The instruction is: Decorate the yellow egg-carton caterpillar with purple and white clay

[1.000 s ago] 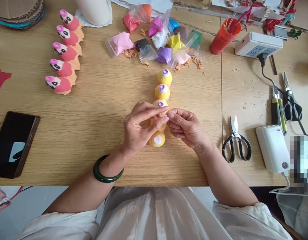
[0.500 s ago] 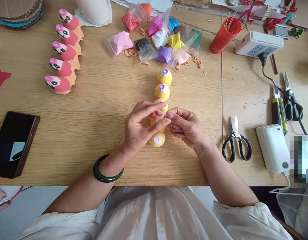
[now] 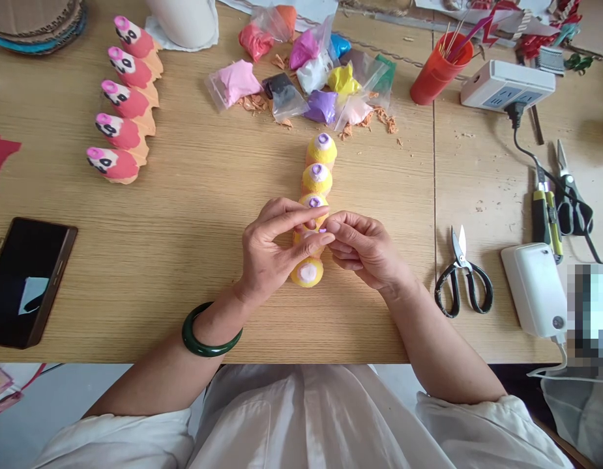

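Observation:
A row of yellow clay-covered cups (image 3: 319, 177) runs up the middle of the table. The upper cups carry pale pink patches with purple clay rings, and the nearest cup (image 3: 307, 272) shows only a pale patch. My right hand (image 3: 362, 244) pinches a thin purple clay strip (image 3: 323, 230) between thumb and fingertips; only a short bit of it shows. Over the row, my left hand (image 3: 276, 238) has its thumb and index finger apart, close to the strip. It partly covers the third and fourth cups.
Bagged coloured clay (image 3: 321, 106) lies beyond the row among orange scraps. Red cups with pink snouts (image 3: 120, 133) stand at the left, above a phone (image 3: 30, 283). At right are scissors (image 3: 461, 273), a white power bank (image 3: 533, 290), a utility knife (image 3: 543, 221) and a red cup (image 3: 441, 68).
The purple strip now shows shorter and lower between the hands. My left index finger has dipped slightly, uncovering the third cup's purple ring. The right hand has barely moved.

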Demonstrator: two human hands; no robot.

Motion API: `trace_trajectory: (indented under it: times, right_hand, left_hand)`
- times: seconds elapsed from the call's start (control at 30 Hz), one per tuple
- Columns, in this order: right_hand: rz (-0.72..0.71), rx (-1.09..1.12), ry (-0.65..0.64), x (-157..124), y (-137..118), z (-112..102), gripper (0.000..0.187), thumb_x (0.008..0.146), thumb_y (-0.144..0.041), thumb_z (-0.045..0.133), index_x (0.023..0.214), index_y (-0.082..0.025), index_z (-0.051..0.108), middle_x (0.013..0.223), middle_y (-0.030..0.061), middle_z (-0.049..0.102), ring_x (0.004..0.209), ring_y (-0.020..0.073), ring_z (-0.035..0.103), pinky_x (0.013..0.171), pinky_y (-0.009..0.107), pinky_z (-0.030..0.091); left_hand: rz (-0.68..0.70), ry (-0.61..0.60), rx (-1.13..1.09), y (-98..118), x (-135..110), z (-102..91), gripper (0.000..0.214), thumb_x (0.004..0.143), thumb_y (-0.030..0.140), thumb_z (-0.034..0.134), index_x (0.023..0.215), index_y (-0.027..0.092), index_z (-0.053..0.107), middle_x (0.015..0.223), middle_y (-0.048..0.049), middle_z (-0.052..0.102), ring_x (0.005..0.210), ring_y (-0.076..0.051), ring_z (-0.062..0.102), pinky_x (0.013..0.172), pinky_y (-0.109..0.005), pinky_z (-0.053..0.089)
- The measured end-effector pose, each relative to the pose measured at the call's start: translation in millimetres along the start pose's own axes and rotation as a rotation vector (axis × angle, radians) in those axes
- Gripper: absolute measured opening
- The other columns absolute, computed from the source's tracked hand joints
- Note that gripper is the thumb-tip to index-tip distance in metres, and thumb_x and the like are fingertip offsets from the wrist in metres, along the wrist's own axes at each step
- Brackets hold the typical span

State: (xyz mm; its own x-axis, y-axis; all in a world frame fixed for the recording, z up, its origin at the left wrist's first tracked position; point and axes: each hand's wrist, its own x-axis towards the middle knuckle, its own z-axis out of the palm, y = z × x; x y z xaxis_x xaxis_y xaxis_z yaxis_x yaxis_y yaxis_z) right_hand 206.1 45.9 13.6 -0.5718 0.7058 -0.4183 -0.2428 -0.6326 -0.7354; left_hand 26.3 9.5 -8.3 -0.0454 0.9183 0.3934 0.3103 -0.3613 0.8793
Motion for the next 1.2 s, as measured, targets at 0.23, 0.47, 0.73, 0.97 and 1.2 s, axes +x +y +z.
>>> trace_trajectory:
  times: [0.23, 0.47, 0.73, 0.97, 1.2]
  right_hand:
    - [0.0, 0.022, -0.018, -1, -3, 2, 0.044, 0.078, -0.053, 0.093, 0.08, -0.019, 0.065, 0.057, -0.0118, 0.03, 0.048, 0.0029, 0.015, 0.043, 0.022, 0.007]
    - [-0.048, -0.019, 0.02, 0, 0, 2, 0.047, 0.073, -0.052, 0.096, 0.083, -0.018, 0.066, 0.055, -0.0128, 0.033, 0.047, 0.0024, 0.018, 0.043, 0.022, 0.01]
    - [-0.33, -0.34, 0.265, 2, 5, 1, 0.049, 0.077, -0.061, 0.091, 0.082, -0.017, 0.07, 0.062, -0.007, 0.049, 0.052, 0.0046, 0.032, 0.046, 0.023, 0.022]
    - [-0.462, -0.511, 0.328, 1, 9, 1, 0.041, 0.088, -0.056, 0.084, 0.082, -0.018, 0.071, 0.063, -0.0057, 0.054, 0.054, 0.006, 0.036, 0.05, 0.024, 0.03]
    - [-0.404, -0.426, 0.262, 1, 7, 3, 0.047, 0.083, -0.065, 0.085, 0.086, -0.019, 0.074, 0.065, -0.005, 0.054, 0.056, 0.0068, 0.04, 0.05, 0.024, 0.033]
  left_hand:
    - [0.064, 0.071, 0.068, 2, 0, 0.6, 0.01, 0.102, 0.038, 0.076, 0.1, 0.034, 0.085, 0.085, 0.0006, 0.078, 0.079, -0.017, 0.069, 0.078, -0.037, 0.058]
    - [-0.021, 0.03, -0.02, 0, -2, 0.3, 0.018, 0.098, 0.047, 0.079, 0.112, 0.036, 0.084, 0.094, -0.0016, 0.076, 0.085, -0.017, 0.069, 0.08, -0.036, 0.06]
    - [0.212, 0.173, 0.245, -7, 2, -5.7, 0.024, 0.105, 0.029, 0.071, 0.123, 0.039, 0.081, 0.105, -0.0008, 0.077, 0.098, -0.017, 0.07, 0.092, -0.036, 0.057]
    - [0.3, 0.109, 0.549, -6, 3, -7.1, 0.019, 0.101, 0.036, 0.075, 0.117, 0.037, 0.084, 0.093, -0.0047, 0.075, 0.092, -0.023, 0.065, 0.085, -0.04, 0.055]
    - [0.267, 0.126, 0.53, -6, 2, -5.3, 0.011, 0.1, 0.032, 0.077, 0.106, 0.034, 0.086, 0.081, -0.0024, 0.073, 0.081, -0.021, 0.061, 0.078, -0.037, 0.05]
